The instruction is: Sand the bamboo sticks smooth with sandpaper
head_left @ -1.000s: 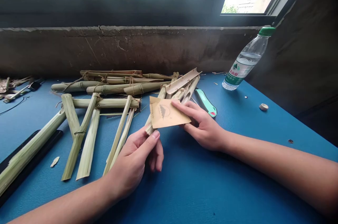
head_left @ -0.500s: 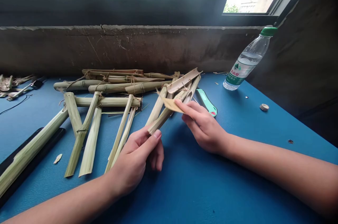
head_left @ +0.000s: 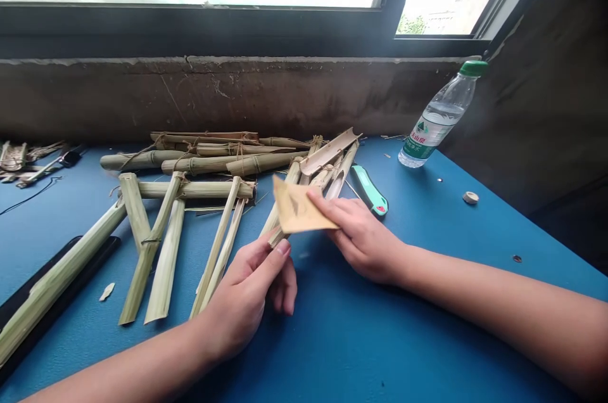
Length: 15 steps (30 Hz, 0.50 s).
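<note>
My left hand [head_left: 259,292] pinches the near end of a split bamboo strip [head_left: 276,237] between thumb and fingers. Between the thumb and fingers of my right hand [head_left: 363,235] is a tan piece of sandpaper [head_left: 304,208], bent a little, with a dark worn patch on its face. It lies over the strip and hides most of its length. Just behind are tied bamboo pieces, one a hollow half-pipe [head_left: 330,151]. A green folding knife [head_left: 370,191] rests right of them, beyond my right hand.
Left of my hands lies a tied bamboo frame [head_left: 192,189] with several legs. Bamboo bundles [head_left: 204,163] line the wall. A leaning water bottle [head_left: 439,118] stands at the back right, near a small bamboo ring [head_left: 470,198]. A long bamboo piece [head_left: 61,282] crosses a black object at left.
The sandpaper has slid down the strip toward my left hand and turned so more of its face shows. My left hand keeps its pinch. The whole view has shifted slightly.
</note>
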### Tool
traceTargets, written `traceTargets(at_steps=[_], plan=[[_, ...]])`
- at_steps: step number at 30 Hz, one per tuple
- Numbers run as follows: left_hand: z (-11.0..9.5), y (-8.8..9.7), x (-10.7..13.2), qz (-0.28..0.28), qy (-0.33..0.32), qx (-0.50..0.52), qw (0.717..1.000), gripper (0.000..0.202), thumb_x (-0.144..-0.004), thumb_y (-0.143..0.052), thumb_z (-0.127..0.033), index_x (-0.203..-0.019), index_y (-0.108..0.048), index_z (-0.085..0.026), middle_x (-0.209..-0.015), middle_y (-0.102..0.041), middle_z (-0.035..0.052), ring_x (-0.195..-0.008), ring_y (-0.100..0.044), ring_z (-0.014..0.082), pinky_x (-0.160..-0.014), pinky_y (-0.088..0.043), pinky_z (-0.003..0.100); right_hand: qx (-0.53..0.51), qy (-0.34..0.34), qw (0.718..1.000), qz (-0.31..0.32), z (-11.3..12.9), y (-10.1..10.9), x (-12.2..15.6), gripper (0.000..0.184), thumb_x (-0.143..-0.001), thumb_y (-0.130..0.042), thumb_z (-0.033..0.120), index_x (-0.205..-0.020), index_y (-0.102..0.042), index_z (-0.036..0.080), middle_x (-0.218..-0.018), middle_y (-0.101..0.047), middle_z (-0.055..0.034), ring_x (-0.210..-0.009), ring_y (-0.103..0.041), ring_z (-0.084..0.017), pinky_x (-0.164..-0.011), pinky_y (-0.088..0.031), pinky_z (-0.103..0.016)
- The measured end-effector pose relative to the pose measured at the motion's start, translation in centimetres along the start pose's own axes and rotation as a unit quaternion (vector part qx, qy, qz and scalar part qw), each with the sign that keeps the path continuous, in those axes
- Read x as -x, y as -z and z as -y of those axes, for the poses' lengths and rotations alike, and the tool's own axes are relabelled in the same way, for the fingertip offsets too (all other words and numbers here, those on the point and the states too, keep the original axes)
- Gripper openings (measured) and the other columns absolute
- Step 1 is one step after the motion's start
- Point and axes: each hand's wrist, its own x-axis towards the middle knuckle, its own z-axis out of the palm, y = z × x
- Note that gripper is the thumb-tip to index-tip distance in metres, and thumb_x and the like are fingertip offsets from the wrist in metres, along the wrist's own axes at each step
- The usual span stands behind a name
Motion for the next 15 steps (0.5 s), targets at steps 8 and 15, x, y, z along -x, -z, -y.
traceTargets(at_steps=[8,15], plan=[[0.03,0.11,0.11,0.002,0.008,-0.007,1.0,0.042,-0.105,-0.051,-0.055,-0.082,-0.056,-0.02,-0.054,-0.064,-0.0007,-0.05,-0.051,0.0124,-0.054,-0.042,0.026,-0.023,0.011,0.999,-0.027,0.33,-0.03,0.05,0.059,-0.111,-0.039,0.027,-0.169,-0.029,0.021,-0.121,-0.061,-0.0147,-0.107,-0.06,-0.027,-0.097,-0.052,-0.045],[0.29,0.06,0.01,0.004,0.006,-0.013,1.0,0.043,-0.106,-0.051,-0.054,-0.081,-0.057,-0.02,-0.056,-0.065,-0.0002,-0.051,-0.052,0.0127,-0.055,-0.042,0.026,0.004,0.015,0.999,-0.034,0.14,-0.27,0.13,0.057,-0.111,-0.039,0.027,-0.167,-0.034,0.018,-0.119,-0.065,-0.0149,-0.103,-0.06,-0.028,-0.094,-0.051,-0.047]])
